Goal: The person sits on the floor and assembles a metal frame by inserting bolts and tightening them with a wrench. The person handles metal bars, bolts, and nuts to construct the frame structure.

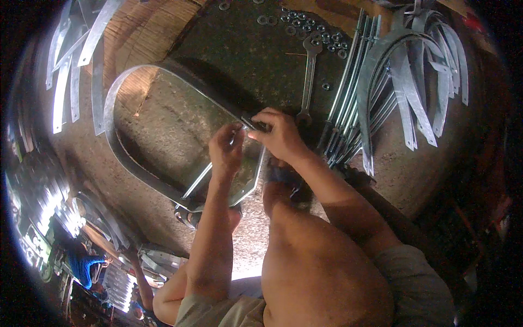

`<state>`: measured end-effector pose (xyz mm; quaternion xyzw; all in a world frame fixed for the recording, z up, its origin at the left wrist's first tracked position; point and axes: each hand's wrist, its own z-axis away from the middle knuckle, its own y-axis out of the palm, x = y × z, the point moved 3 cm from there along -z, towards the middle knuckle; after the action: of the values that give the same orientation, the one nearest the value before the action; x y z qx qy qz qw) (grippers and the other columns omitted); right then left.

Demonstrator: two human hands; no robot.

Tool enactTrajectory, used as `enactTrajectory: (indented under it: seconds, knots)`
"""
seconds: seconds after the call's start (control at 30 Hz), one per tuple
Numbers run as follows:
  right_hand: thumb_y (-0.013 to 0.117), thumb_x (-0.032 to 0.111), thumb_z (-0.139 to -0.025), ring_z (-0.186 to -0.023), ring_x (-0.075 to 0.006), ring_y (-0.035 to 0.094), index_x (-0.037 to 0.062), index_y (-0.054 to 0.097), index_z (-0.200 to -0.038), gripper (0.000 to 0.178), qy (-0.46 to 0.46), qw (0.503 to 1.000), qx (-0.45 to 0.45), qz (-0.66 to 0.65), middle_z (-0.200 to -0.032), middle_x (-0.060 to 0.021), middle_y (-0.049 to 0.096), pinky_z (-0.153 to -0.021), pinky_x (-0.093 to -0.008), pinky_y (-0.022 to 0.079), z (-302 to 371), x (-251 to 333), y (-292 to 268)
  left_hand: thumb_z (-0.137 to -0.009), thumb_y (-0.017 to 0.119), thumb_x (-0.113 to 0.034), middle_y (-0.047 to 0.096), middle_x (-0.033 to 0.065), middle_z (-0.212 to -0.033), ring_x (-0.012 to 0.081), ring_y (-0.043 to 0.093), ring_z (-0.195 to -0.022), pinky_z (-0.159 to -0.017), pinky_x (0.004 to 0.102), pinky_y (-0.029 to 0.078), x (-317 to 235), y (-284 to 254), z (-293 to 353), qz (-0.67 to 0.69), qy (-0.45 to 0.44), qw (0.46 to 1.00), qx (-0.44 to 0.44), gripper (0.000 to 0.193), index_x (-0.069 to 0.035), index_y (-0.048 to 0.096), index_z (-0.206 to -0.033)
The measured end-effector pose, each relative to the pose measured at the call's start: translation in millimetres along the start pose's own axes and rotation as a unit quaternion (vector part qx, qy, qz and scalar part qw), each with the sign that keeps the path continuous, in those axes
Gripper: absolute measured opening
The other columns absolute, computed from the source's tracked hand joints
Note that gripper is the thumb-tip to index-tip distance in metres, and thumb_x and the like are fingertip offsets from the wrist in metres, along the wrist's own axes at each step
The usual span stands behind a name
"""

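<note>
The left hand (226,146) and the right hand (279,133) meet close together over one end of a bent metal band (111,98), a large loop of flat grey steel that lies on the ground. The fingers of both hands are closed around a small dark fastener (253,124) at the place where the ends of the band come together; it looks like a bolt, but it is too small to tell more. The left hand pinches from its own side and the right hand grips from the other side, so the fastener sits between the two hands. A thin straight rod (197,181) runs below the left hand, inside the loop.

Just beyond the right hand a spanner (309,82) lies on a dark mat (245,49), its length pointing away from the person. Farther from the hands, at the far end of the spanner, many small washers and nuts (313,30) are scattered. To the right of the right hand is a bundle of long threaded rods (348,82), and beside it a pile of curved metal strips (419,71). Well to the left of the left hand more flat strips (71,71) lie. The bare knees (321,261) of the person are below the hands.
</note>
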<state>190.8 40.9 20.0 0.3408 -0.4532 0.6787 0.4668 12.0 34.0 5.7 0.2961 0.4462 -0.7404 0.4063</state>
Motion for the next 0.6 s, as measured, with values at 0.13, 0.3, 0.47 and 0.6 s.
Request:
enactTrajectory:
  seconds: [0.13, 0.3, 0.47, 0.6]
  knots:
    - [0.081, 0.020, -0.076, -0.093, -0.0366, 0.066, -0.0029, 0.071, -0.100, 0.034, -0.050, 0.998, -0.020, 0.022, -0.098, -0.0179, 0.067, -0.083, -0.0394, 0.053, 3, 1, 1, -0.093, 0.064, -0.019, 0.071, 0.0216, -0.096, 0.0350, 0.071, -0.089, -0.078, 0.0387, 0.053, -1, -1, -6, -0.105, -0.037, 0.993, 0.034, 0.023, -0.001, 0.070, -0.106]
    - [0.081, 0.020, -0.077, -0.093, -0.0367, 0.066, -0.0030, 0.071, -0.100, 0.034, -0.020, 1.000, -0.021, -0.004, -0.099, -0.0185, 0.068, -0.082, -0.0396, 0.052, 7, 4, 3, -0.093, 0.065, -0.021, 0.069, 0.0186, -0.088, 0.0299, 0.067, -0.084, -0.073, 0.0391, 0.050, -1, 6, -9, -0.055, -0.042, 0.997, 0.022, 0.023, -0.001, 0.068, -0.103]
    - [0.083, 0.020, -0.075, -0.090, -0.0367, 0.067, -0.0025, 0.071, -0.096, 0.033, 0.023, 0.999, -0.044, -0.015, -0.097, -0.0187, 0.068, -0.081, -0.0406, 0.052, 8, 4, 2, -0.090, 0.069, -0.020, 0.071, 0.0207, -0.093, 0.0353, 0.071, -0.087, -0.075, 0.0401, 0.053, -13, 4, -2, -0.060, -0.044, 0.997, -0.028, 0.023, -0.001, 0.069, -0.104]
    - [0.083, 0.017, -0.074, -0.085, -0.0274, 0.066, -0.0030, 0.070, -0.095, 0.032, 0.034, 0.998, -0.037, -0.024, -0.093, -0.0144, 0.067, -0.077, -0.0351, 0.051, 9, -3, 2, -0.088, 0.072, -0.017, 0.073, 0.0181, -0.096, 0.0304, 0.072, -0.088, -0.078, 0.0366, 0.055, -24, 1, 3, -0.086, -0.002, 0.994, -0.068, 0.022, -0.001, 0.070, -0.103]
